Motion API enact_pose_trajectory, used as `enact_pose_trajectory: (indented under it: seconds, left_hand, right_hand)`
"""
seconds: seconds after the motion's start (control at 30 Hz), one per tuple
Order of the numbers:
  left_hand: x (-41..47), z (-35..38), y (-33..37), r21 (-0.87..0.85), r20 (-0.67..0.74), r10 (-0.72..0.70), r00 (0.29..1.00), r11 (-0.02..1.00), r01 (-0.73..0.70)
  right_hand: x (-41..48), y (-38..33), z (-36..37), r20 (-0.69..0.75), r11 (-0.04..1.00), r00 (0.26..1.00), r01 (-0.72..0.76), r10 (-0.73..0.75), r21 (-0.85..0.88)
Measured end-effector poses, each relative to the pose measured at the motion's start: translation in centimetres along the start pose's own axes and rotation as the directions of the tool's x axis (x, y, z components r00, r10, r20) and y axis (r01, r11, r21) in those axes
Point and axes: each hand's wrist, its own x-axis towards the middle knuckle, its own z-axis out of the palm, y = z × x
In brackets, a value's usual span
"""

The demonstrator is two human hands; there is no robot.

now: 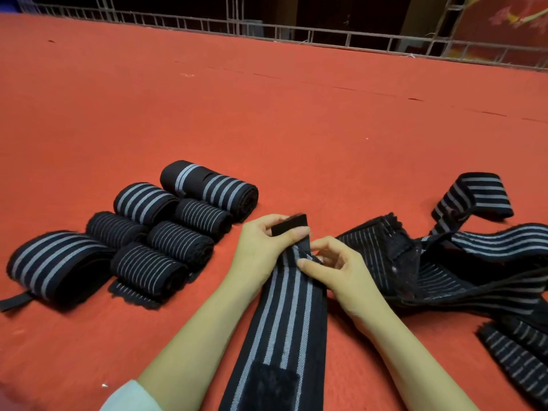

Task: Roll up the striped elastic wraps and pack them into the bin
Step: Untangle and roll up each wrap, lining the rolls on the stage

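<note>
A black elastic wrap with grey stripes (284,327) lies lengthwise between my arms, with a dark fastener patch near its near end. My left hand (264,244) pinches the wrap's far end, where a black tab (289,224) sticks up. My right hand (335,268) pinches the same end from the right side. To the left, several rolled striped wraps (166,221) lie in rows on the red table (267,114). A pile of unrolled wraps (459,262) lies to the right. No bin is in view.
The red table stretches far ahead to a metal railing (296,34) along its far edge. One loose wrap (516,351) trails toward the near right corner. A flat rolled wrap (56,265) with a black tab sits at the far left.
</note>
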Motion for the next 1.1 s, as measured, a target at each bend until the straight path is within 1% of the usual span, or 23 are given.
enact_pose_trajectory:
  seconds: [0.07, 0.13, 0.2, 0.27, 0.33, 0.4, 0.47, 0.53, 0.6, 0.67, 0.77, 0.87, 0.93, 1.0, 1.03, 1.1]
  left_hand:
    - [0.0, -0.1, 0.2, 0.008, -0.013, 0.026, 1.0, 1.0, -0.026]
    - [0.0, -0.1, 0.3, 0.039, -0.02, 0.049, 0.999, 0.998, -0.048]
    - [-0.2, 0.0, 0.4, 0.049, -0.002, 0.041, 0.999, 0.998, -0.04]
    - [-0.3, 0.1, 0.5, 0.01, 0.003, 0.023, 1.0, 1.0, -0.023]
    - [-0.1, -0.2, 0.6, -0.038, -0.019, 0.017, 1.0, 0.999, -0.018]
    - [0.2, -0.4, 0.6, -0.045, -0.051, 0.018, 0.999, 0.999, -0.02]
    - [0.3, -0.5, 0.4, -0.004, -0.091, 0.044, 0.995, 0.999, -0.045]
    - [0.4, -0.5, 0.2, 0.008, -0.126, 0.074, 0.989, 0.997, -0.074]
    - [0.4, -0.4, 0.2, 0.007, -0.14, 0.094, 0.986, 0.996, -0.094]
    - [0.2, -0.3, 0.5, -0.002, -0.091, 0.095, 0.991, 0.995, -0.095]
    - [0.2, -0.6, 1.0, -0.041, 0.032, 0.031, 0.999, 0.999, -0.029]
    - [0.3, -0.9, 1.2, -0.029, 0.103, 0.011, 0.995, 1.0, -0.008]
    - [0.4, -1.0, 0.7, 0.035, 0.174, -0.008, 0.985, 0.999, 0.002]
    - [0.5, -1.2, 0.0, 0.173, 0.233, -0.042, 0.972, 0.985, 0.001]
    - [0.5, -1.2, -0.1, 0.212, 0.249, -0.064, 0.966, 0.977, 0.01]
    - [0.5, -1.5, -0.1, 0.204, 0.278, -0.098, 0.956, 0.978, 0.041]
  right_hand:
    - [-0.1, -0.1, 0.3, -0.007, 1.0, 1.0, -0.002, 0.002, 0.019]
    - [-0.1, 0.0, 0.3, -0.033, 0.999, 0.999, 0.029, -0.03, -0.024]
    - [0.0, 0.0, 0.3, -0.059, 0.997, 0.997, 0.056, -0.059, -0.047]
    - [0.1, 0.1, 0.2, -0.08, 0.998, 0.995, 0.051, -0.055, -0.048]
    - [0.1, 0.2, 0.2, -0.107, 0.998, 0.993, 0.044, -0.048, -0.045]
    - [0.1, 0.2, 0.1, -0.119, 0.997, 0.991, 0.047, -0.053, -0.053]
    - [0.1, 0.2, 0.3, -0.095, 0.999, 0.994, 0.046, -0.048, -0.023]
    - [-0.1, 0.2, 0.7, -0.031, 0.998, 0.999, 0.009, -0.007, 0.07]
    - [-0.1, 0.3, 1.0, 0.019, 0.997, 1.0, -0.004, 0.003, 0.075]
    - [-0.1, 0.4, 1.0, 0.01, 0.998, 1.0, 0.008, -0.009, 0.055]
    - [0.0, 0.3, 0.5, -0.03, 0.999, 0.999, 0.013, -0.011, 0.051]
    - [0.0, 0.2, 0.3, -0.031, 0.997, 0.999, 0.013, -0.011, 0.077]
    - [0.0, 0.0, 0.2, -0.034, 0.996, 0.999, 0.018, -0.015, 0.091]
    - [0.0, 0.0, -0.1, -0.026, 0.996, 0.999, 0.025, -0.022, 0.082]
    - [0.0, -0.1, -0.2, -0.013, 0.997, 1.0, 0.023, -0.022, 0.079]
    - [0.0, 0.0, -0.3, 0.03, 0.996, 0.999, 0.009, -0.011, 0.085]
